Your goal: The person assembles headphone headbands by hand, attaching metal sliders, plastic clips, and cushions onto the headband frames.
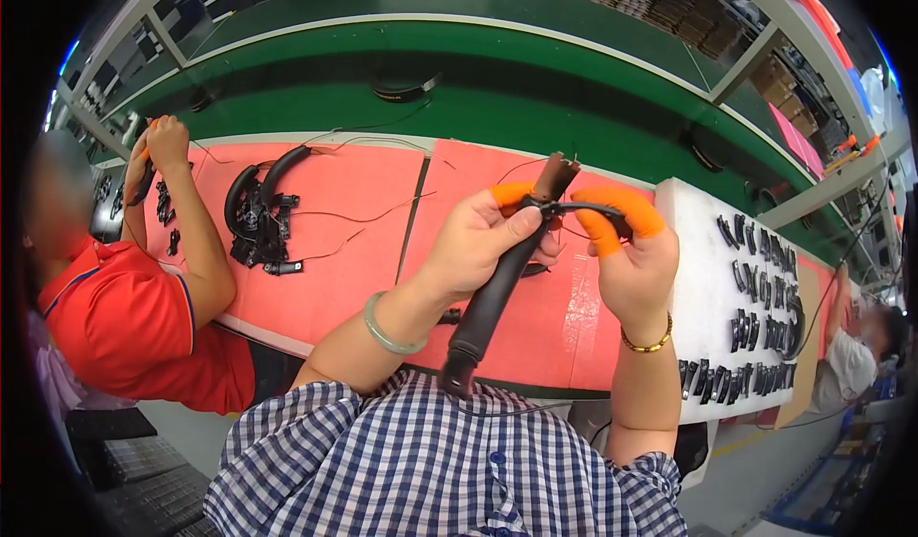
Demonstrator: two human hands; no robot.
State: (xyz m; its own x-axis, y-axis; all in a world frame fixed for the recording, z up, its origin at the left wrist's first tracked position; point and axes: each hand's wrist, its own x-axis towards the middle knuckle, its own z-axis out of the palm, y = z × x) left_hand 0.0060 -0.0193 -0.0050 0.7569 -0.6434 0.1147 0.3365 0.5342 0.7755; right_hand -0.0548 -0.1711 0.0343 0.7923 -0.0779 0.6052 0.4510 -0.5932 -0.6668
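Observation:
In front of my chest is a black padded headphone headband (490,298), held at a slant with its lower end close to my shirt. My left hand (469,245) is closed around its upper part, thumb on top and an orange cot on one finger. A brownish strip (555,175) sticks up past the grip. My right hand (639,267), with orange cots on its fingers, pinches a thin black curved part (588,207) at the headband's upper end. Where the two parts meet is mostly hidden by my fingers.
Headbands and black parts with thin wires (258,217) lie on the pink mat (359,193) to the left. A white foam board (684,217) with rows of small black parts is on the right. Co-workers sit on both sides. A green conveyor (316,73) carries headbands behind.

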